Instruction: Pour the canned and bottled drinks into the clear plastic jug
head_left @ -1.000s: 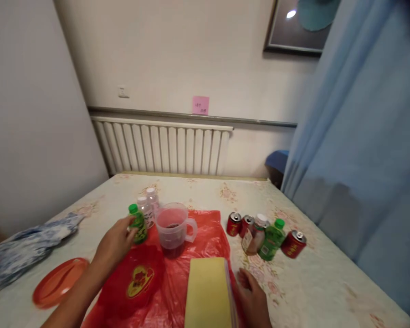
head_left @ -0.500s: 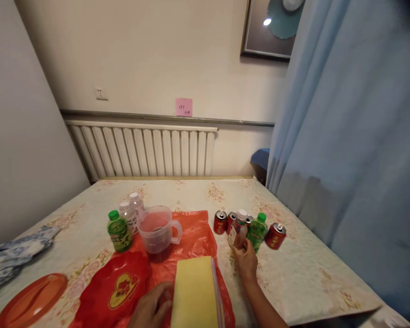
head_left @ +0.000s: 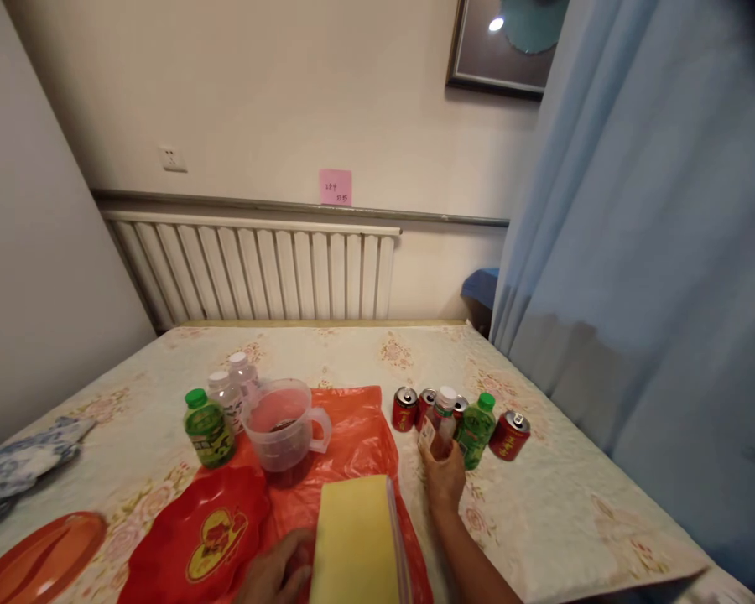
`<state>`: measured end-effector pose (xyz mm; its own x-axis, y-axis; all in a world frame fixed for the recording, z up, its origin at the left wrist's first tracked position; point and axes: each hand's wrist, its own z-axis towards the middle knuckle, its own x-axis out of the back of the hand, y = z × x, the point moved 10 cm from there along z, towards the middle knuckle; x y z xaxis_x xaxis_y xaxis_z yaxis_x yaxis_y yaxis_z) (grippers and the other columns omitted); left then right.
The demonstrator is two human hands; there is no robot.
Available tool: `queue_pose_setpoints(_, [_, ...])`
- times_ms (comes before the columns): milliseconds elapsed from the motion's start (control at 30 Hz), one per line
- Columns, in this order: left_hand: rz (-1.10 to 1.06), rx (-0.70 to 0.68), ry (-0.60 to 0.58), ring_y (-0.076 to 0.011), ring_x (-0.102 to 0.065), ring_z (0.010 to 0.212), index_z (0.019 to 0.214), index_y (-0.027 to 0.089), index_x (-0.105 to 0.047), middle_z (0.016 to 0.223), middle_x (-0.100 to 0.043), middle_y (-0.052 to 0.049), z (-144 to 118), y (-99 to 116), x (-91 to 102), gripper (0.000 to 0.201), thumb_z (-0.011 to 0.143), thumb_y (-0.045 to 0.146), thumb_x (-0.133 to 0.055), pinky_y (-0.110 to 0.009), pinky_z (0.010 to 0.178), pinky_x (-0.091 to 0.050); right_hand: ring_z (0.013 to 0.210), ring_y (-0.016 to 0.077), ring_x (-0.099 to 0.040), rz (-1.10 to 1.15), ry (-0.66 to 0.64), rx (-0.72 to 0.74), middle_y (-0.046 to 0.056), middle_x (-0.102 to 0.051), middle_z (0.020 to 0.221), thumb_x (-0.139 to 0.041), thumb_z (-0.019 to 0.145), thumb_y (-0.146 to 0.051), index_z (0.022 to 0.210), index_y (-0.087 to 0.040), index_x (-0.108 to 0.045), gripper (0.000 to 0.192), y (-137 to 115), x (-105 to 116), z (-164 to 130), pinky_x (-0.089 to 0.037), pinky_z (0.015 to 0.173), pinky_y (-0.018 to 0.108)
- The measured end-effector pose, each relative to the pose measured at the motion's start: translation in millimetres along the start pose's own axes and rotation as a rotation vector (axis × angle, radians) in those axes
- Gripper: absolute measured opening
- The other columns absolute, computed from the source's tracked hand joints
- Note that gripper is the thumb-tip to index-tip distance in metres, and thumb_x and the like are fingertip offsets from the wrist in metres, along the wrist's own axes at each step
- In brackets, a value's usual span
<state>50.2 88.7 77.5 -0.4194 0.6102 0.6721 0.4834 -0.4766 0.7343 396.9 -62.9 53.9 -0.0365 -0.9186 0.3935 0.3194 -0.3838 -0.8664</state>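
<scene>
Clear plastic, the white-capped bottle (head_left: pixel 440 425) stands on the right side of the worktop (head_left: pixel 566 512), among cans and just beside a green bottle (head_left: pixel 476 432). The right hand (head_left: pixel 445 482) is closed around its lower body, thumb and fingers on either side. Done well, this grip would be firm enough to stop slipping yet light enough not to dent the thin wall; keeping the bottle upright and lifting straight up would spare its close neighbours a knock. The left hand (head_left: pixel 282 570) has its fingers curled beside the yellow block (head_left: pixel 356 537); whether they touch or grip it, I cannot tell.

The right hand covers the bottle's base, so its contact with the cloth is hidden. Behind, the red cans (head_left: pixel 405 411) are partly screened by the bottle. Farther left, the jug (head_left: pixel 277 440) holds something dark, too unclear to name. The frame cuts off the yellow block's near end, the red dish (head_left: pixel 157 554) and the orange lid (head_left: pixel 38 558).
</scene>
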Motion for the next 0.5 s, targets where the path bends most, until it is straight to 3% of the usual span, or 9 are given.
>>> queue_pose_setpoints(200, [-0.016, 0.011, -0.021, -0.0221, -0.067, 0.103, 0.113, 0.031, -0.066, 0.112, -0.073, 0.002, 4, -9, -7.1, 0.038, 0.078, 0.026, -0.051, -0.029, 0.092, -0.050, 0.101, 0.0366, -0.061, -0.117, 0.040, -0.054, 0.024, -0.067, 0.106, -0.060, 0.070, -0.065, 0.108, -0.010, -0.061, 0.067, -2, -2, -1, -0.046, 0.084, 0.042])
queue_pose_setpoints(400, [-0.041, 0.034, -0.045, -0.0227, -0.066, 0.098, 0.111, 0.028, -0.066, 0.105, -0.073, -0.002, 3, 6, -10.6, 0.038, 0.076, 0.025, -0.052, -0.031, 0.090, -0.050, 0.097, 0.0323, -0.064, -0.075, -0.031, 0.038, 0.021, -0.069, 0.103, -0.061, 0.071, -0.060, 0.107, -0.009, -0.061, 0.062, -11, -10, -16, -0.048, 0.084, 0.038])
queue_pose_setpoints(500, [-0.060, 0.040, 0.006, -0.0231, -0.065, 0.097, 0.116, 0.024, -0.064, 0.103, -0.072, -0.005, 6, 22, -6.0, 0.040, 0.078, 0.029, -0.053, -0.032, 0.090, -0.050, 0.095, 0.0298, -0.065, -0.016, -0.104, 0.109, 0.017, -0.071, 0.101, -0.062, 0.073, -0.060, 0.105, -0.013, -0.062, 0.057, -24, -7, -36, -0.049, 0.082, 0.035])
